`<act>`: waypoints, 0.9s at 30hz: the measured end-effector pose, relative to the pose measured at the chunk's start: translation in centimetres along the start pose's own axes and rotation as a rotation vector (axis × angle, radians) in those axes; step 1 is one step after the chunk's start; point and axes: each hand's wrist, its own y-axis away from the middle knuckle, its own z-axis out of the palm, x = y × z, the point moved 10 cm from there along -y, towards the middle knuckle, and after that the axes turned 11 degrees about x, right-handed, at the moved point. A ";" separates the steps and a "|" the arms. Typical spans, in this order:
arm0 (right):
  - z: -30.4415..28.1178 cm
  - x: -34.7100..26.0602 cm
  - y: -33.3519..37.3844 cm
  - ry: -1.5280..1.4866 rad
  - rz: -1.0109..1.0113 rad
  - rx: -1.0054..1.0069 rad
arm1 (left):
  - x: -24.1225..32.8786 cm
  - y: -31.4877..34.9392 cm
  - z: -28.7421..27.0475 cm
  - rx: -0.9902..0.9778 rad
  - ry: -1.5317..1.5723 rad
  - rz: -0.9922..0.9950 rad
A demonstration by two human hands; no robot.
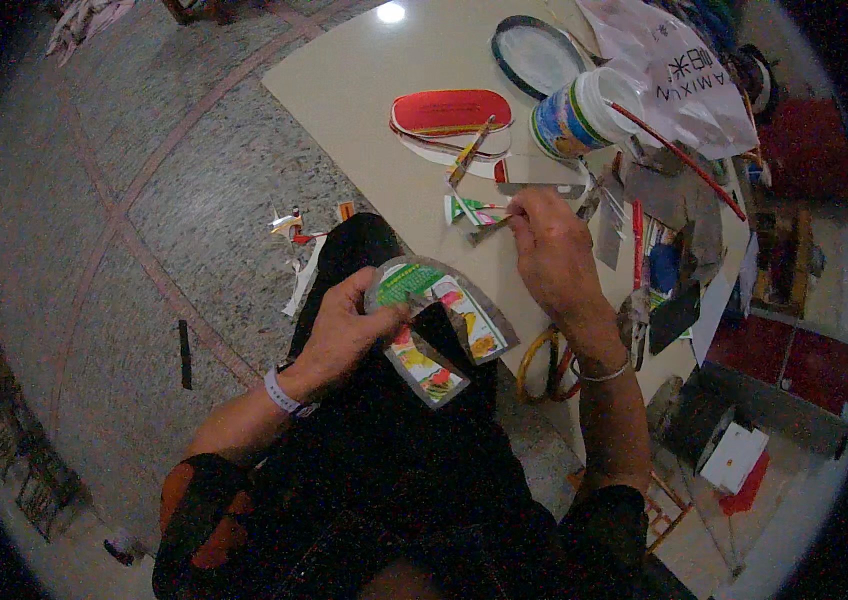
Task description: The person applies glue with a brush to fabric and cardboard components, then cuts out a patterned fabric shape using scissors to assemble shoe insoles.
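In my left hand (359, 320), pinched between thumb and fingers above my lap, is a U-shaped piece of colourful printed sheet (484, 325) with a grey border. Its two arms point down and to the right. Over the table, the fingertips of my right hand (552, 245) are pressed together on a small printed scrap with a grey strip (479, 218). My fingers cover part of that scrap. Just beyond it lies a yellow slender tool (470, 150), beside a red sole-shaped piece (451, 112).
A white tub (584, 112) with a colourful label lies tilted on the table (364, 110). Behind it are a dark-rimmed round lid (536, 55) and a white plastic bag (664, 75). A red stick (679, 160) leans across the right side. Scraps (304, 280) lie on the floor at left.
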 end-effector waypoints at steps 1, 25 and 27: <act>-0.1 -0.1 0.0 -0.010 -0.013 0.005 | 0.3 0.1 -0.2 -0.003 -0.003 -0.002; -2.9 -6.5 13.1 -0.839 0.230 -0.117 | 7.1 8.0 4.5 -0.229 -0.330 0.406; -3.4 -5.9 14.3 -0.858 0.274 -0.065 | 6.3 8.6 5.4 -0.249 -0.364 0.388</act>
